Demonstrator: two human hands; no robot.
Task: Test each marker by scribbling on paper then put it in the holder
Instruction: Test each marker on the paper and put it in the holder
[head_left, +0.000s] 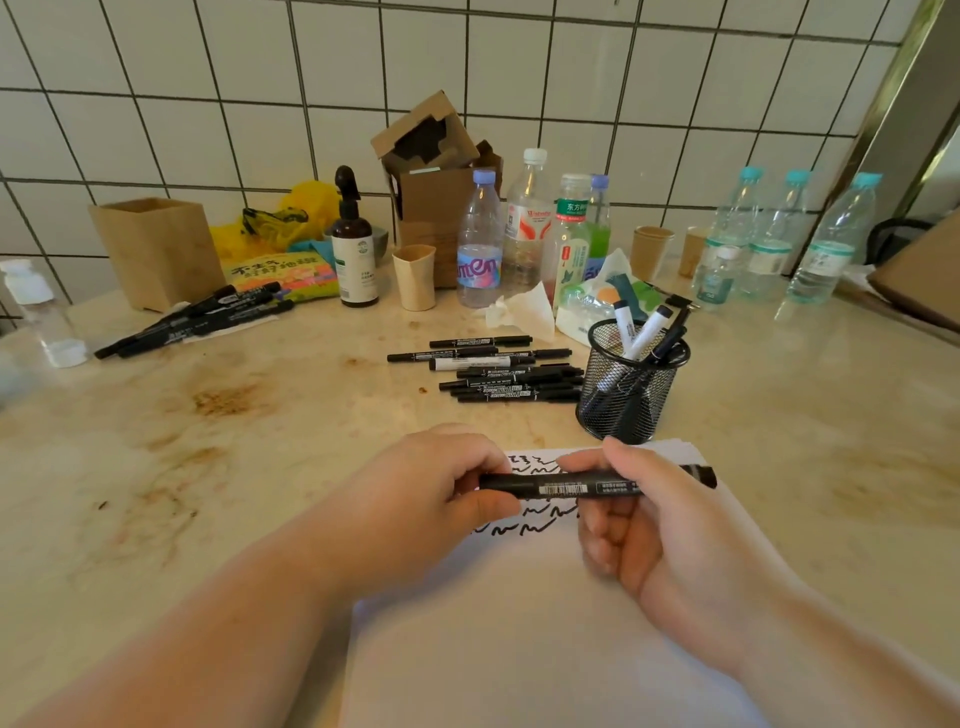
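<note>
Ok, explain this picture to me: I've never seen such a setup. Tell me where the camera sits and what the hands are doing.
There is no machine here: a person wears one wide-angle camera on the head, looking down at two bare hands. The left hand and right hand both grip one black marker, held level above a white paper with black scribbles. Behind it stands a black mesh holder with several markers inside. Left of the holder lies a pile of loose markers on the stained countertop. Bottles, cups and boxes stand by the tiled wall.
</note>
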